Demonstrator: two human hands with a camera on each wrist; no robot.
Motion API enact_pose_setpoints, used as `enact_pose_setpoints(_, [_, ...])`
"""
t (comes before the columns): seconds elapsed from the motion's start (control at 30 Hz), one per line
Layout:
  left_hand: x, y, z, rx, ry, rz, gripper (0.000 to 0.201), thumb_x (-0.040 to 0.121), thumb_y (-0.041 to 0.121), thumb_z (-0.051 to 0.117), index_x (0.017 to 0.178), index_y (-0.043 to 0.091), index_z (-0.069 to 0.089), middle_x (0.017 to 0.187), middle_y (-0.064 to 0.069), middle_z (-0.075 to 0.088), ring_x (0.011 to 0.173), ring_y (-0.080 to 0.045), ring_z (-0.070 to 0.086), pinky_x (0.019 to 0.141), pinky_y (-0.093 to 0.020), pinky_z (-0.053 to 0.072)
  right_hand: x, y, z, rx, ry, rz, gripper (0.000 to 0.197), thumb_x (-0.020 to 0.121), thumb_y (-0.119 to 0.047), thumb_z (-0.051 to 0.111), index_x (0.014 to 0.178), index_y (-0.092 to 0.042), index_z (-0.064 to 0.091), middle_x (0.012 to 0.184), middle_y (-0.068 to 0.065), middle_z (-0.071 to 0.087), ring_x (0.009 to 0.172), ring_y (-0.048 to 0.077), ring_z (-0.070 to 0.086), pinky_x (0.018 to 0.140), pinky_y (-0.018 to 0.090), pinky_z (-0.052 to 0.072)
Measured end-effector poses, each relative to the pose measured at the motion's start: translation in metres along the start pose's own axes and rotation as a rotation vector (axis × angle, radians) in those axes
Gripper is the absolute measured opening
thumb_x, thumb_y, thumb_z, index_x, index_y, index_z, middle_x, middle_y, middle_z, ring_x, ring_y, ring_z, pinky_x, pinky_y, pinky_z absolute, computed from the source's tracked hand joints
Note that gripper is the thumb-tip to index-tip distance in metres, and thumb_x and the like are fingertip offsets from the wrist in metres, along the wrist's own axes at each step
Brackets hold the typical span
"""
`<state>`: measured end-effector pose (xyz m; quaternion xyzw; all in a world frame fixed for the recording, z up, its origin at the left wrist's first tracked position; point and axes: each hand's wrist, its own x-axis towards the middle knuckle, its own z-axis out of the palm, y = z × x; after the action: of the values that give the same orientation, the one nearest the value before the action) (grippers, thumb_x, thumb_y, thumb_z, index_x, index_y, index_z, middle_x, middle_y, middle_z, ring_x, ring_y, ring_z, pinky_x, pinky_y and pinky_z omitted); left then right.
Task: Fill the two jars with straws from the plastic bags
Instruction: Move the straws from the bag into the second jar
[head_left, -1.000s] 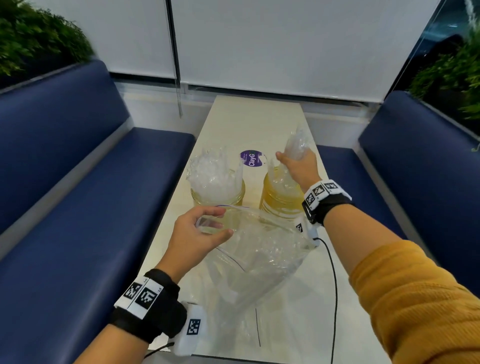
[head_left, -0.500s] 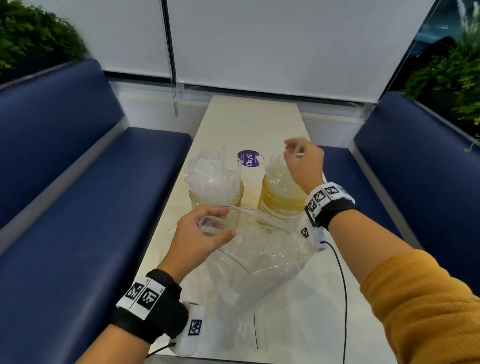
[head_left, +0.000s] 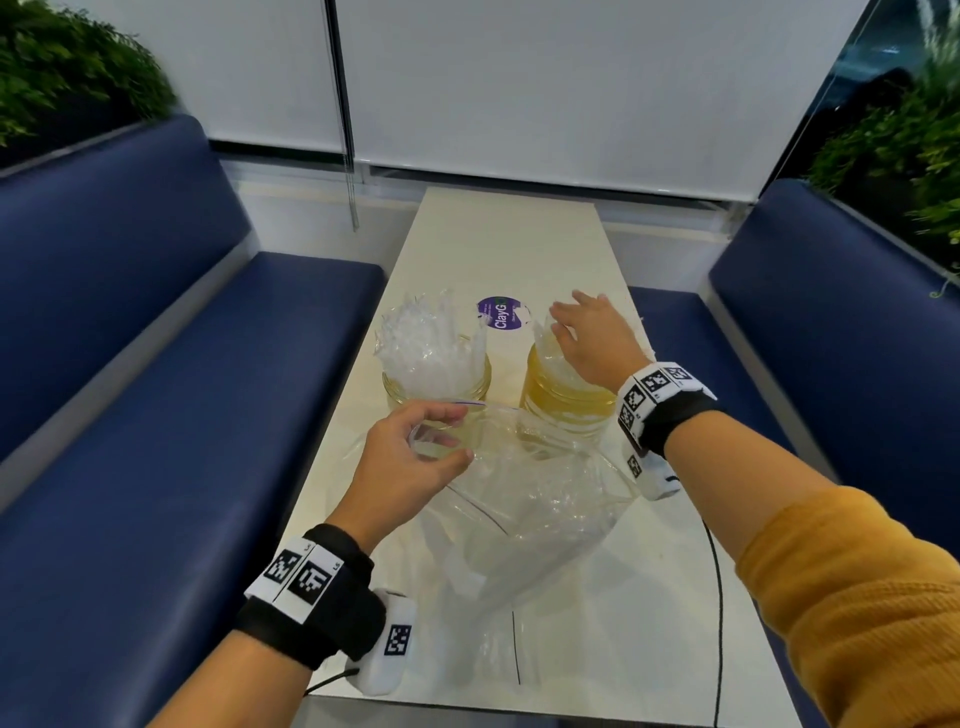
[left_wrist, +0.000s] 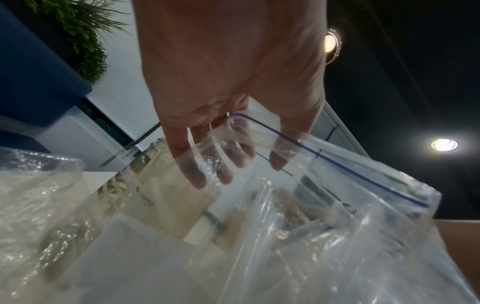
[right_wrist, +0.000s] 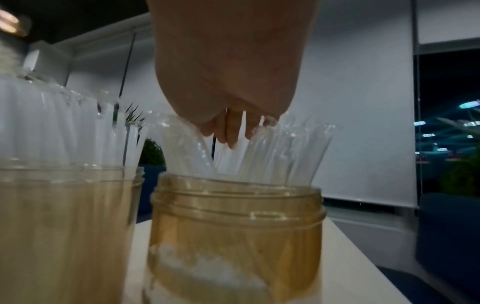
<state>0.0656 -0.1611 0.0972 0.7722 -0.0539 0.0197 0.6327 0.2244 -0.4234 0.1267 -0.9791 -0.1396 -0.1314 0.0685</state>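
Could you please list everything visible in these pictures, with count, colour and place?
Jars: two, amber, mid-table, side by side.
Straws: many, clear, standing in both jars.
Plastic bag: one, clear with blue zip line, near side of the table.
Sticker: one, purple, behind the jars.
Table: one, cream.
Benches: two, navy, either side.
Plants: green, behind benches.
Left hand: holds the bag's mouth.
Right hand: open, over the right jar's straws.

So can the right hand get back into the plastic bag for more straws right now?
Probably yes: the left hand holds the plastic bag open at its mouth, and the right hand is open above the right jar, holding nothing.
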Motion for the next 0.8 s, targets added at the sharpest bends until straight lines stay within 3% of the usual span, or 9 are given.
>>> enact_pose_setpoints(0.1, [0.0, 0.003, 0.001, 0.003, -0.045, 0.001, 0.048, 0.081, -0.008, 0.068, 0.12, 0.021, 0.069, 0.123, 0.007, 0.067, 0.103, -0.016, 0.07, 0.072, -0.02, 0.058, -0.01, -0.009, -0.015, -0.045, 0.079, -0.025, 0.038, 0.103, -0.027, 0.048, 0.137, -0.015, 0.06, 0.142, 0.005, 0.057, 0.138, 0.027, 0.042, 0.117, 0.042, 0.026])
enact_pose_setpoints(0.2, [-0.001, 0.007, 0.006, -0.005, -0.092, -0.002, 0.057, 0.081, -0.013, 0.06, 0.128, 0.021, 0.065, 0.13, 0.008, 0.062, 0.109, -0.012, 0.068, 0.07, -0.018, 0.055, -0.021, -0.038, -0.056, 0.025, 0.22, -0.044, 0.025, 0.098, -0.031, 0.055, 0.115, -0.02, 0.071, 0.111, -0.001, 0.067, 0.106, 0.021, 0.059, 0.088, 0.036, 0.049])
enact_pose_setpoints(0.33, [-0.003, 0.011, 0.018, -0.042, -0.156, 0.004, 0.067, 0.074, 0.001, 0.059, 0.138, 0.024, 0.056, 0.14, 0.01, 0.056, 0.123, -0.006, 0.06, 0.085, -0.024, 0.056, -0.06, -0.095, -0.093, 0.22, -0.007, -0.237, 0.026, 0.091, -0.032, 0.06, 0.069, -0.018, 0.067, 0.057, -0.01, 0.058, 0.054, 0.01, 0.053, 0.062, 0.035, 0.052])
enact_pose_setpoints(0.37, [-0.004, 0.013, 0.02, -0.063, -0.171, 0.004, 0.071, 0.071, 0.004, 0.057, 0.14, 0.024, 0.054, 0.142, 0.01, 0.054, 0.126, -0.006, 0.057, 0.092, -0.027, 0.055, -0.072, -0.106, -0.094, 0.216, -0.159, -0.262, 0.027, 0.091, -0.03, 0.059, 0.068, -0.017, 0.067, 0.058, -0.008, 0.06, 0.054, 0.01, 0.053, 0.063, 0.036, 0.053])
enact_pose_setpoints(0.43, [-0.004, 0.016, 0.024, -0.093, -0.197, 0.001, 0.077, 0.069, 0.005, 0.057, 0.144, 0.022, 0.051, 0.145, 0.008, 0.052, 0.131, -0.006, 0.053, 0.102, -0.031, 0.052, -0.091, -0.118, -0.08, 0.066, -0.45, -0.295, 0.023, 0.095, -0.029, 0.056, 0.095, -0.018, 0.076, 0.094, 0.003, 0.072, 0.08, 0.019, 0.066, 0.078, 0.04, 0.055])
enact_pose_setpoints(0.47, [-0.004, 0.017, 0.025, -0.093, -0.206, 0.002, 0.077, 0.07, 0.005, 0.06, 0.145, 0.02, 0.05, 0.146, 0.007, 0.051, 0.132, -0.005, 0.052, 0.105, -0.031, 0.051, -0.098, -0.121, -0.072, -0.001, -0.529, -0.312, 0.026, 0.097, -0.029, 0.054, 0.112, -0.022, 0.073, 0.116, 0.005, 0.07, 0.1, 0.023, 0.066, 0.088, 0.04, 0.053])
enact_pose_setpoints(0.53, [-0.005, 0.018, 0.028, -0.073, -0.214, 0.004, 0.078, 0.073, 0.004, 0.067, 0.147, 0.017, 0.048, 0.147, 0.004, 0.05, 0.136, -0.006, 0.049, 0.11, -0.031, 0.048, -0.105, -0.124, -0.06, 0.0, -0.569, -0.355, 0.031, 0.098, -0.03, 0.052, 0.124, -0.025, 0.068, 0.131, 0.002, 0.064, 0.116, 0.024, 0.061, 0.095, 0.039, 0.05])
enact_pose_setpoints(0.67, [-0.01, 0.019, 0.03, -0.044, -0.195, -0.01, 0.077, 0.08, -0.017, 0.065, 0.148, 0.015, 0.046, 0.149, 0.0, 0.047, 0.138, -0.01, 0.046, 0.115, -0.032, 0.042, -0.108, -0.121, -0.054, -0.174, -0.579, -0.378, 0.027, 0.097, -0.04, 0.056, 0.111, -0.027, 0.075, 0.107, 0.003, 0.072, 0.098, 0.026, 0.066, 0.08, 0.037, 0.052])
enact_pose_setpoints(0.8, [-0.011, 0.02, 0.031, 0.003, -0.186, 0.006, 0.08, 0.079, -0.018, 0.058, 0.15, 0.016, 0.044, 0.148, 0.003, 0.046, 0.134, -0.007, 0.046, 0.112, -0.026, 0.039, -0.115, -0.118, -0.067, -0.265, -0.561, -0.362, 0.024, 0.093, -0.035, 0.062, 0.1, -0.019, 0.079, 0.097, 0.003, 0.072, 0.087, 0.025, 0.067, 0.078, 0.039, 0.057])
